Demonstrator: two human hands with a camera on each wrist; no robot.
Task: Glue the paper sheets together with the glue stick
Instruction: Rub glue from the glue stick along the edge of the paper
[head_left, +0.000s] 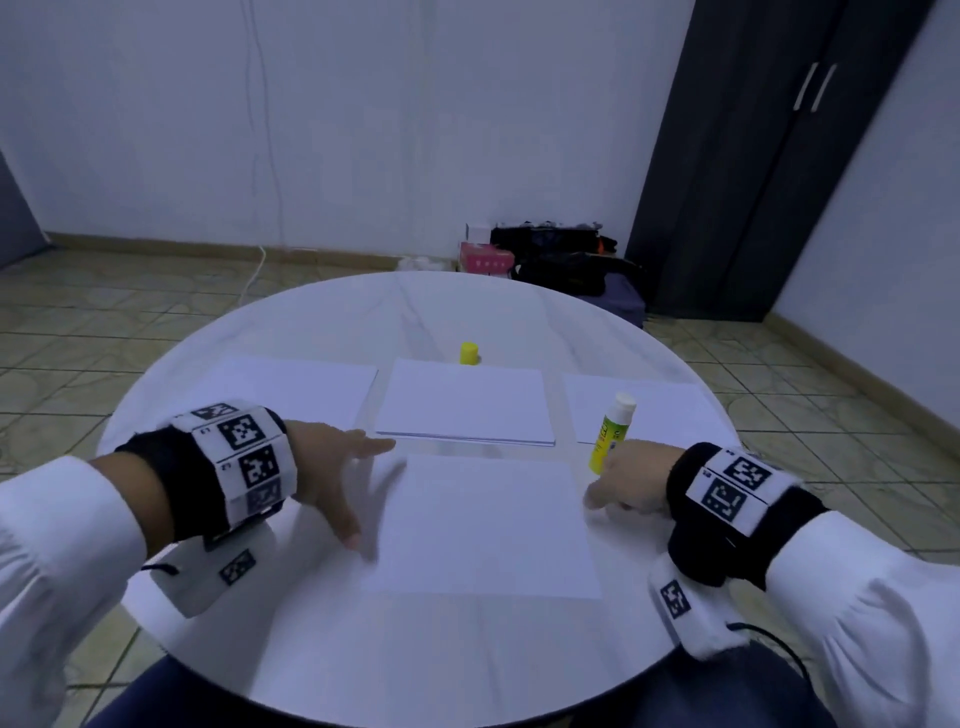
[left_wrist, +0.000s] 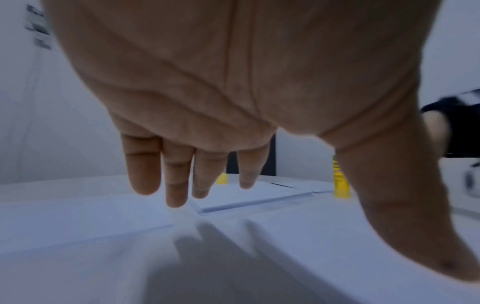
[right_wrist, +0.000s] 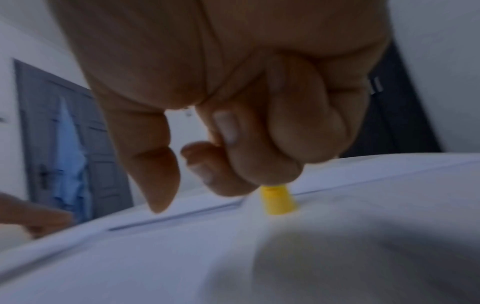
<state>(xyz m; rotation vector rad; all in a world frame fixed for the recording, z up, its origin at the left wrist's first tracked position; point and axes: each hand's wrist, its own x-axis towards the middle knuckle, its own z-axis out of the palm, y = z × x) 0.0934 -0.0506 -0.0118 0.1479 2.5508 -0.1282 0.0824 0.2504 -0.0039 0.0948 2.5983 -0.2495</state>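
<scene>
A white sheet (head_left: 483, 525) lies nearest me on the round white table (head_left: 395, 670). Behind it sit a paper stack (head_left: 462, 402), a left sheet (head_left: 291, 389) and a right sheet (head_left: 670, 410). My right hand (head_left: 621, 480) grips the yellow glue stick (head_left: 613, 436) upright, white end up. Its yellow lower end (right_wrist: 279, 200) pokes out below my curled fingers (right_wrist: 259, 156), down at the surface just right of the near sheet. My left hand (head_left: 340, 470) hovers palm down left of that sheet, its fingers (left_wrist: 176, 174) straight and holding nothing. The yellow cap (head_left: 469, 353) stands behind the stack.
Dark bags and a pink box (head_left: 485, 257) lie on the tiled floor beyond the table. A dark wardrobe (head_left: 769, 156) stands at the back right. A grey door (right_wrist: 72, 133) shows in the right wrist view.
</scene>
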